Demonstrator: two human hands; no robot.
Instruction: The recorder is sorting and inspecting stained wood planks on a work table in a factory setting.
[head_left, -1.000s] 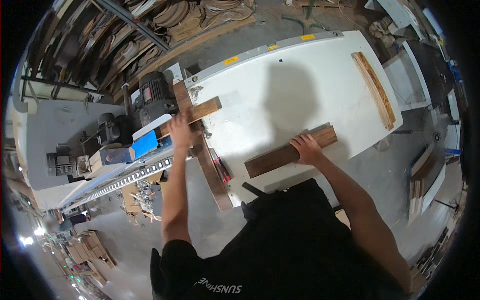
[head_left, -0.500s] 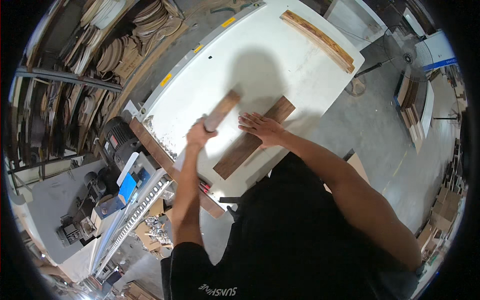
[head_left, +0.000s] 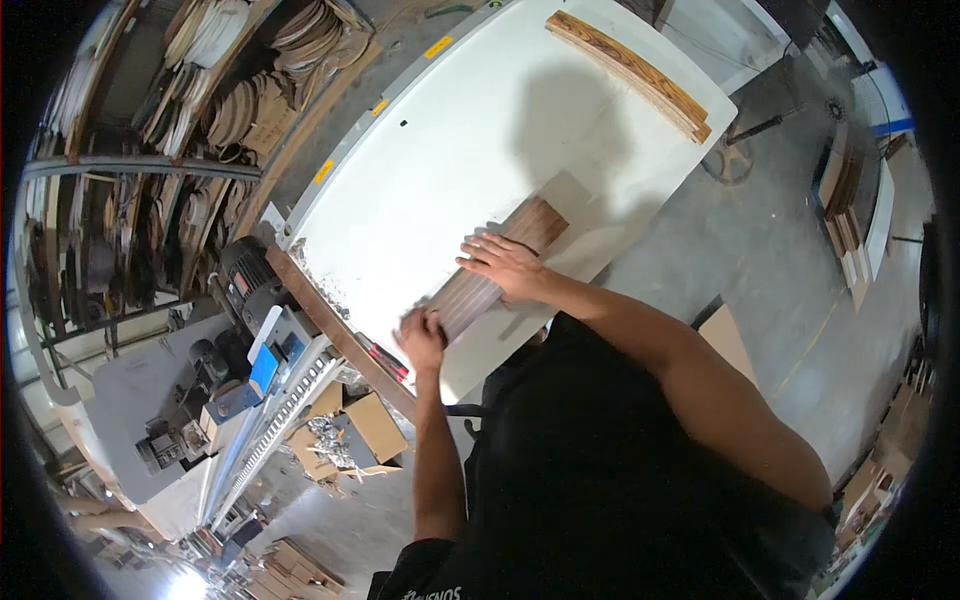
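A brown wooden plank bundle (head_left: 465,304) lies aslant near the front of the white table, its surface streaked in lighter and darker bands and blurred by motion. How many pieces are in it I cannot tell. My left hand (head_left: 421,338) is closed around its near left end, fingers curled. Farther up, my right hand (head_left: 505,268) spans the bundle, fingers reaching over to the left edge and thumb by the right edge. The bundle's far end (head_left: 541,222) sticks out beyond my right hand.
Long curved wooden strips (head_left: 630,75) lie along the white table's (head_left: 450,130) far right edge. Red-handled tools (head_left: 388,361) sit near its left front corner. Shelves of wooden parts (head_left: 240,110) and a motor (head_left: 250,275) stand left; an open carton (head_left: 372,430) is below.
My left hand has brought its separate wooden piece down and right to the plank under my right hand. The two now appear together, and my right hand still bears on the wood.
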